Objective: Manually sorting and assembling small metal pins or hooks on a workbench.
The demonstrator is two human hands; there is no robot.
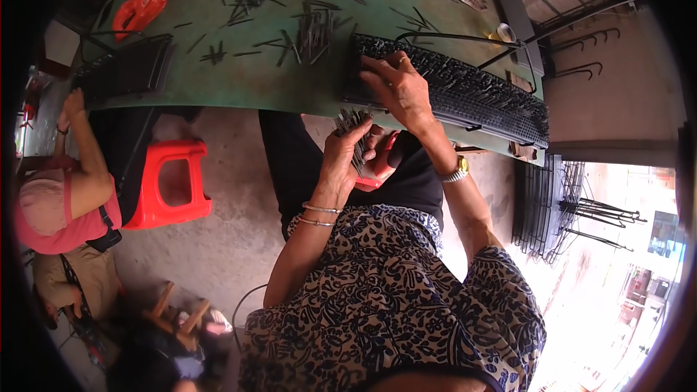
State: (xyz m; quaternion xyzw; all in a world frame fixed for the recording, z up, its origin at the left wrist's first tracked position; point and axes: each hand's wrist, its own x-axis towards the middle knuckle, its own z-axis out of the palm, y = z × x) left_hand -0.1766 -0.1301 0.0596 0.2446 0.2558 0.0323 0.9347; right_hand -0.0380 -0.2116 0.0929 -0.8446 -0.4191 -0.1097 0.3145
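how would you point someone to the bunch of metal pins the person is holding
Start at the green table and find its near edge, just below the black pin-filled tray under the right hand. There the left hand grips a bunch of thin dark pins: fanned upright in a fist, unlike the loose pins scattered flat.

Single view, head-worn fisheye camera: looks steeply down from above the wearer's chest, facing forward over the lap toward the green table (239, 80), whose near edge bows with the lens. Range close: the left hand (347, 154) and right hand (396, 87) sit near the middle, forearms entering from the lower edge. Periphery takes in a red stool (168, 189) and a co-worker (69, 196) at left, wire racks (559, 210) at right; no second view to overlap.
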